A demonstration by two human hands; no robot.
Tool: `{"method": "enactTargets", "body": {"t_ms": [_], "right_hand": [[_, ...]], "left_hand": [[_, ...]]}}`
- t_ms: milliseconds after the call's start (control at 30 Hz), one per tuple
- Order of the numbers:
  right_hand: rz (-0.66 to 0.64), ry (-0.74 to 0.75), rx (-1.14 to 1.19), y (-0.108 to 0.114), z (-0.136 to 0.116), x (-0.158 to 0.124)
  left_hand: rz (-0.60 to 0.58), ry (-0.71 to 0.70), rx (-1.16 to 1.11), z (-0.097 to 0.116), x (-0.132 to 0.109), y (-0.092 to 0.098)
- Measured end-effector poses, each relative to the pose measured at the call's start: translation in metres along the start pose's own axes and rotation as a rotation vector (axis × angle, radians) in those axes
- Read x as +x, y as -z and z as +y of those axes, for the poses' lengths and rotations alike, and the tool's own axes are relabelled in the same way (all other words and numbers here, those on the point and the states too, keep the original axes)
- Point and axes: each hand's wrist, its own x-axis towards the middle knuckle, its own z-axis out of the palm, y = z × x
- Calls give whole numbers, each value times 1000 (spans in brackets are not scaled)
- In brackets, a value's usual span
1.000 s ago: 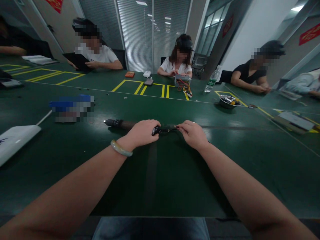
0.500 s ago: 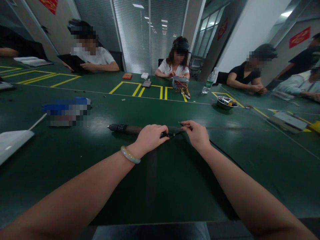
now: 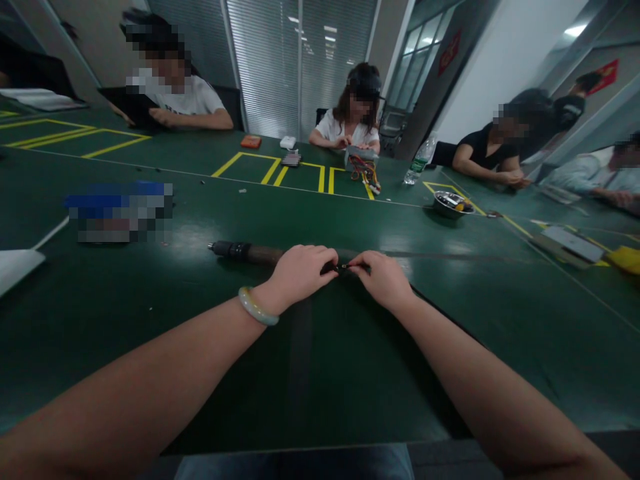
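Observation:
In the head view, my left hand (image 3: 303, 270), with a pale bangle on its wrist, is closed around the rear of a dark electric screwdriver (image 3: 233, 251). The tool lies sideways, its metal tip to the left. My right hand (image 3: 383, 277) pinches a small connector end (image 3: 346, 267) close to the screwdriver's rear end. Whether the two parts touch is too small to make out. A black cable (image 3: 445, 310) runs from behind my right hand along the forearm to the lower right.
On the green table (image 3: 240, 387) a blurred blue-and-grey object (image 3: 117, 210) lies at left. Farther off are a metal bowl (image 3: 451, 204), a water bottle (image 3: 419, 163), and a grey box with coloured wires (image 3: 362, 160). Several people sit around the table.
My right hand has moved left, closing the gap to my left hand; its fingertips now hold the small end nearer the screwdriver. My left hand keeps its hold. The view has shifted slightly.

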Motion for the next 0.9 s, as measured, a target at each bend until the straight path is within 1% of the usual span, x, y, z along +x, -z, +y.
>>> {"method": "enactTargets", "body": {"t_ms": [133, 333, 567, 900], "right_hand": [[10, 22, 52, 0, -1, -1], [7, 28, 97, -7, -2, 0], [36, 32, 35, -11, -3, 0], [41, 32, 70, -9, -3, 0]], "left_hand": [[6, -3, 12, -1, 0, 1], [8, -23, 23, 1, 0, 3], [11, -14, -8, 0, 0, 1], [7, -32, -28, -3, -1, 1]]}}
